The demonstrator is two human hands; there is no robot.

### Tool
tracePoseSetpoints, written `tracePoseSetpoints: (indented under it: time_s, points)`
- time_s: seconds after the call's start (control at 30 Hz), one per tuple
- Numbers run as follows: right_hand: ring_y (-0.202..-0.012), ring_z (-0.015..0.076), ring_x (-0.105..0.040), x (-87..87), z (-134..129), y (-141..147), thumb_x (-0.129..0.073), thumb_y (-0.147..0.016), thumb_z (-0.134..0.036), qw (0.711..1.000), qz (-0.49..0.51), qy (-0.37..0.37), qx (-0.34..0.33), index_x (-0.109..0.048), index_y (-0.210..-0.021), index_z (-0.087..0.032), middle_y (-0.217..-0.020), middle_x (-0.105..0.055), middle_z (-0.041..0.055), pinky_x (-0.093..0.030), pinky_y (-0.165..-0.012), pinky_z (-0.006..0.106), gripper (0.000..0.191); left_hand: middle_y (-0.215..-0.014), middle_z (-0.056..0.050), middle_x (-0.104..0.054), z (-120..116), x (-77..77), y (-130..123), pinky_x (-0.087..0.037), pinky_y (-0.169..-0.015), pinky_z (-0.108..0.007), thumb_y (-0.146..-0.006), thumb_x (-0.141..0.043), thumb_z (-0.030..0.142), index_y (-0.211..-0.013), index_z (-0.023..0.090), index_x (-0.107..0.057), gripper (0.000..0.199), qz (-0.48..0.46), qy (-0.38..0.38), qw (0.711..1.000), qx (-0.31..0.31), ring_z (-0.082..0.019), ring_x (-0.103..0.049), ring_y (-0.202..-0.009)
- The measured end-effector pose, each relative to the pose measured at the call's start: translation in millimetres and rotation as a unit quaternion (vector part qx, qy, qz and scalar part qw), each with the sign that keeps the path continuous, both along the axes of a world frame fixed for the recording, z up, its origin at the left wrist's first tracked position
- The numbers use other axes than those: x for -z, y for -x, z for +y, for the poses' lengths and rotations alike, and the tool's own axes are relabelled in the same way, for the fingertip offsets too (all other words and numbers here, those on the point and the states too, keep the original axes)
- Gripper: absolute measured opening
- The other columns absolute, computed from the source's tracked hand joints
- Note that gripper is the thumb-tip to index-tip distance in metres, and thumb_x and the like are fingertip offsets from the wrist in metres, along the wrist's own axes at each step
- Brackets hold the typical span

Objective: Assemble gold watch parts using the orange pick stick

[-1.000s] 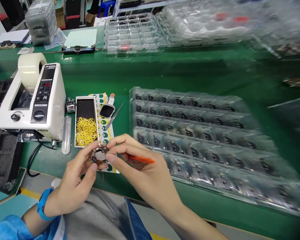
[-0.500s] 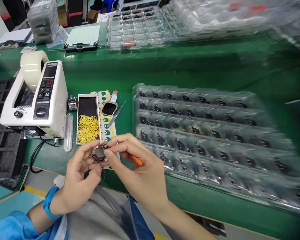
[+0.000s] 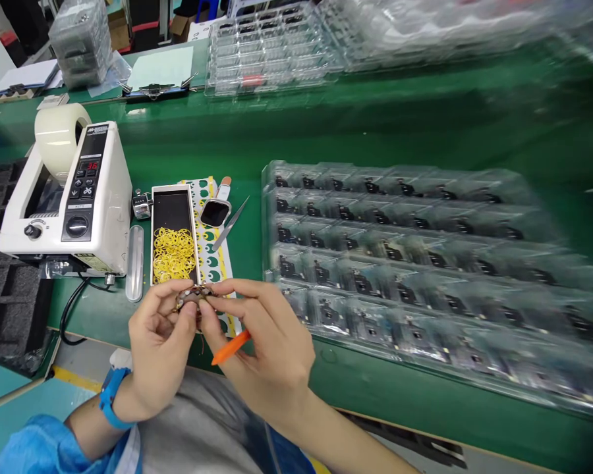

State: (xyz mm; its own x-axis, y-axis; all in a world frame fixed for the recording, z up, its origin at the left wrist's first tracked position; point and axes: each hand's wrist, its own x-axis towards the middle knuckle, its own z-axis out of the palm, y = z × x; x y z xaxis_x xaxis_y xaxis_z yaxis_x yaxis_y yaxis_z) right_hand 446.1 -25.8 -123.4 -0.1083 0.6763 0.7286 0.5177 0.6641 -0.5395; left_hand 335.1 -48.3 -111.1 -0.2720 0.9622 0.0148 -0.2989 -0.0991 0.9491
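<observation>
A small round electronic assembly with thin wires (image 3: 192, 296) is pinched between my two hands, just in front of the box of yellow rings. My left hand (image 3: 159, 342) grips its left side, thumb on the face and fingers behind. On the right edge, the thumb and fingertips of my right hand (image 3: 277, 342) press against it. An orange pointed stick (image 3: 231, 347) is also tucked in my right hand, its tip angled down and left. Fingers cover much of the assembly. Behind it lie a sheet with round cut-outs (image 3: 208, 253), pointed metal tweezers (image 3: 233, 222) and a watch (image 3: 215, 213).
A tape dispenser (image 3: 106, 204) stands left, beside a tally counter (image 3: 141, 205) and a clear plastic case (image 3: 135, 263). Yellow rings (image 3: 172, 255) lie in a white-rimmed box (image 3: 153, 217). A clear compartment tray (image 3: 267, 224) of small parts spans the right. Black foam trays (image 3: 10, 289) sit far left.
The round assembly has tipped so its face shows less. My right hand has turned, and the orange stick has swung from pointing right to pointing down-left. My left thumb has moved onto the assembly.
</observation>
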Motion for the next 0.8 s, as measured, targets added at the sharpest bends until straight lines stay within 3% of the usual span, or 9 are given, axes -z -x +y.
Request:
tracePoseSetpoints:
  time_s: [0.13, 0.27, 0.53, 0.67, 0.8]
  points:
    - [-0.082, 0.0166, -0.063, 2.0, 0.5, 2.2, -0.065, -0.088, -0.009, 0.998, 0.045, 0.03, 0.011, -0.054, -0.097, -0.019, -0.092, -0.062, 0.0063, -0.053, -0.06, 0.026, 0.017, -0.081, -0.001, -0.08, 0.9, -0.1, -1.8, -0.057, -0.071, -0.01, -0.083, -0.073, 0.015, -0.094, 0.019, -0.07, 0.012, -0.001, 0.015, 1.0, -0.013, -0.008, -0.076, -0.074]
    - [-0.075, 0.0138, -0.06, -2.0, 4.0, -2.8, -0.06, -0.092, -0.013, 0.99, 0.06, 0.125, -0.039, -0.055, -0.103, -0.02, -0.093, -0.059, 0.0038, -0.048, -0.055, 0.024, 0.014, -0.081, -0.002, -0.08, 1.4, 1.9, 0.6, -0.06, -0.063, -0.015, -0.082, -0.076, 0.027, -0.093, 0.019, -0.068, 0.016, -0.008, 0.024, 1.0, -0.006, -0.013, -0.077, -0.071]
    - [-0.072, 0.0108, -0.055, -0.8, 12.6, -1.1, -0.058, -0.088, -0.005, 0.972, 0.106, 0.183, -0.104, -0.055, -0.086, -0.02, -0.085, -0.055, -0.0002, -0.046, -0.057, 0.021, 0.015, -0.084, -0.004, -0.078, 5.0, 11.1, 0.6, -0.058, -0.062, -0.016, -0.081, -0.077, 0.035, -0.097, 0.018, -0.068, 0.024, 0.005, 0.05, 0.999, 0.004, -0.013, -0.075, -0.071]
    - [-0.075, 0.0119, -0.057, -3.3, 10.1, -1.1, -0.056, -0.088, -0.005, 0.982, 0.074, 0.146, -0.094, -0.055, -0.086, -0.019, -0.086, -0.056, 0.0017, -0.049, -0.061, 0.022, 0.014, -0.083, -0.004, -0.077, 4.1, 8.0, 10.1, -0.058, -0.065, -0.018, -0.086, -0.071, 0.028, -0.097, 0.018, -0.071, 0.014, 0.057, 0.041, 0.997, 0.041, -0.013, -0.073, -0.072]
    - [-0.078, 0.0154, -0.062, -11.0, 2.3, -2.0, -0.056, -0.088, -0.004, 0.998, -0.034, 0.024, -0.056, -0.059, -0.093, -0.017, -0.093, -0.063, 0.0068, -0.052, -0.065, 0.026, 0.014, -0.088, -0.005, -0.073, -0.8, -1.5, 31.2, -0.058, -0.07, -0.021, -0.085, -0.063, 0.011, -0.088, 0.02, -0.075, 0.015, 0.182, -0.039, 0.978, 0.094, -0.015, -0.071, -0.081]
